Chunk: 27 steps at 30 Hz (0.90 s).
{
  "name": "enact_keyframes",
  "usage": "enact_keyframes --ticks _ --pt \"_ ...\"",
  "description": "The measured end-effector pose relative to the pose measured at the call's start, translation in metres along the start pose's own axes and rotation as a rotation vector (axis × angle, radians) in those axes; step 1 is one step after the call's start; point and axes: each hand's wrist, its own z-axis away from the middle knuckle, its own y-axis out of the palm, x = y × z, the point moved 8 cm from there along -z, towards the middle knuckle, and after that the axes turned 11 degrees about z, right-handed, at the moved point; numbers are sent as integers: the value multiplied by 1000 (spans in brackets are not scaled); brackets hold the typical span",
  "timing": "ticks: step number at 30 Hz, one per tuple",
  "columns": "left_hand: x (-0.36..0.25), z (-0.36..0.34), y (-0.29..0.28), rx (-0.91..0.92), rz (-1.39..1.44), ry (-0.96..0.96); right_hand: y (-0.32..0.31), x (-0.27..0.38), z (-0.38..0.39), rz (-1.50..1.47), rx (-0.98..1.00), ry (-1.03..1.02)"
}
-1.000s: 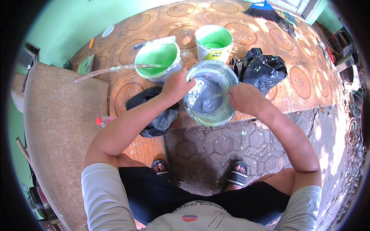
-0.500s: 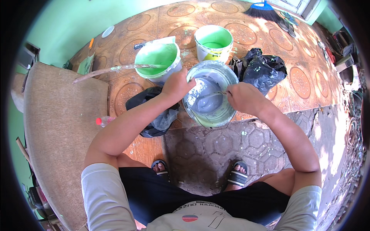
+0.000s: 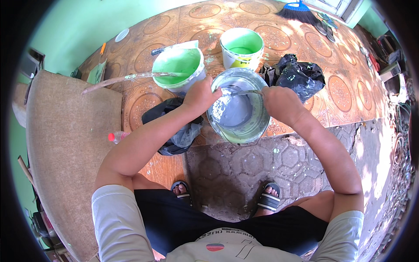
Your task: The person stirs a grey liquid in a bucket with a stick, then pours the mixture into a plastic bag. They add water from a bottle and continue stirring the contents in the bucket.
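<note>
A bucket point(image 3: 239, 136) smeared with pale green stands in front of me, with grey-white liquid point(image 3: 238, 109) in its bottom. My left hand point(image 3: 201, 97) is closed on the bucket's left rim. My right hand point(image 3: 283, 105), closed at the right rim, grips a thin paint-smeared stick point(image 3: 246, 92) that reaches across the bucket's far inside. The stick's far end is hard to make out against the wall. Just beyond my left hand is a bucket of green paint point(image 3: 176, 61), with a long wooden stick point(image 3: 126, 78) in it and a flat scraper-like tool point(image 3: 174, 47) across its rim.
A second green paint bucket point(image 3: 242, 50) stands behind. Black plastic bags lie right point(image 3: 301, 78) and left point(image 3: 174, 135). At left are a brown board point(image 3: 72, 153) and a red-capped bottle point(image 3: 117, 137). The tiled ledge point(image 3: 340, 96) drops to paving point(image 3: 257, 166). A broom point(image 3: 299, 12) lies far right.
My right hand has moved slightly right and up, drawing the stick from the liquid toward the bucket's far side. My left hand stays on the rim.
</note>
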Motion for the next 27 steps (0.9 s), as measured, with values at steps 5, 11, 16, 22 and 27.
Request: enact_keyframes --ticks 5,11,16,22,27 --pt "4 1 -3 -24 22 22 -5 19 7 64 -33 -43" --pt "3 -1 -1 -6 -14 3 -3 15 6 68 -39 -47" --pt "1 1 -1 -11 -38 36 6 17 12 -7 104 -111" --pt "1 0 0 -22 -17 33 9 17 13 6 136 -93" --pt "0 0 0 -20 -10 41 5 21 12 -37 132 -76"
